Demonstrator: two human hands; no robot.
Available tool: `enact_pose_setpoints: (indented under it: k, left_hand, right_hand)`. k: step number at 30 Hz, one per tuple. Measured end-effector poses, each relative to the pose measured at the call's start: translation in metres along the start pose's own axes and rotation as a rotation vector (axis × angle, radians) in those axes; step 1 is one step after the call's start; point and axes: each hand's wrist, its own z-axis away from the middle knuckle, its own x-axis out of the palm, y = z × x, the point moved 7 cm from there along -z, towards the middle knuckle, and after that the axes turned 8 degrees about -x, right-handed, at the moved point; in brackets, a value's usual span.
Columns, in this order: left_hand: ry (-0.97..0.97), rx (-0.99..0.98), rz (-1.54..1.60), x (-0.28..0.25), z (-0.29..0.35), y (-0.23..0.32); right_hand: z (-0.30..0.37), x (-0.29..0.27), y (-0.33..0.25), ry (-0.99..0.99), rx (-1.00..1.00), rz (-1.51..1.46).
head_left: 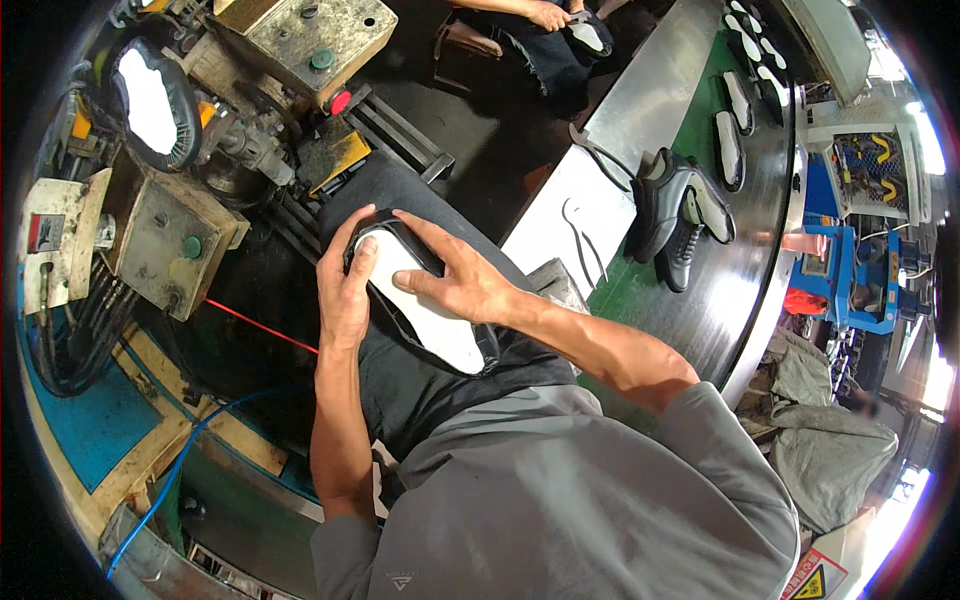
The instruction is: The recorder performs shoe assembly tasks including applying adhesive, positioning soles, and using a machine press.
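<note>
A black shoe upper (421,283) lies over my lap, its white sole side facing up. My left hand (346,285) is wrapped round its far left end, thumb pressed on the white surface. From the right, my right hand (457,275) grips the same end, its thumb lying across the white part and its fingers over the dark edge. The near end of the shoe points toward my shirt. On a machine at the left sits another shoe upper (150,100), white bottom outward, with gathered black edges.
Control boxes with green buttons, one (170,230) close by, stand at the left. A conveyor (690,340) on the right carries black shoes (678,215) and several white-bottomed uppers. Pincers (600,155) lie on a white sheet. Across the gap, another person's hand (548,14) is near a shoe.
</note>
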Motion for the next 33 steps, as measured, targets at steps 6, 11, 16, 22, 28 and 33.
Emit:
enact_pose_setpoints:
  k: [6,11,16,22,28,33]
  left_hand:
    - [0.056,0.093,-0.050,0.003,0.000,0.002]
    - [-0.016,0.119,0.052,-0.003,0.001,0.005]
    - [-0.187,0.193,0.156,0.008,0.004,0.015]
    - [-0.137,0.128,0.193,0.007,0.005,0.003]
    - [0.014,0.091,-0.068,0.026,-0.005,0.008]
    - [-0.181,-0.062,0.596,0.037,0.000,-0.012]
  right_hand:
    - [0.003,0.004,0.002,0.127,-0.202,0.097]
    - [0.008,-0.008,-0.019,0.020,-0.231,0.088]
    - [-0.023,-0.031,0.002,-0.262,-0.032,-0.374]
    - [-0.031,-0.027,-0.014,-0.351,-0.186,0.028]
    - [-0.028,-0.020,0.012,-0.189,-0.120,0.037]
    - [-0.028,-0.034,0.033,-0.200,-0.048,-0.237]
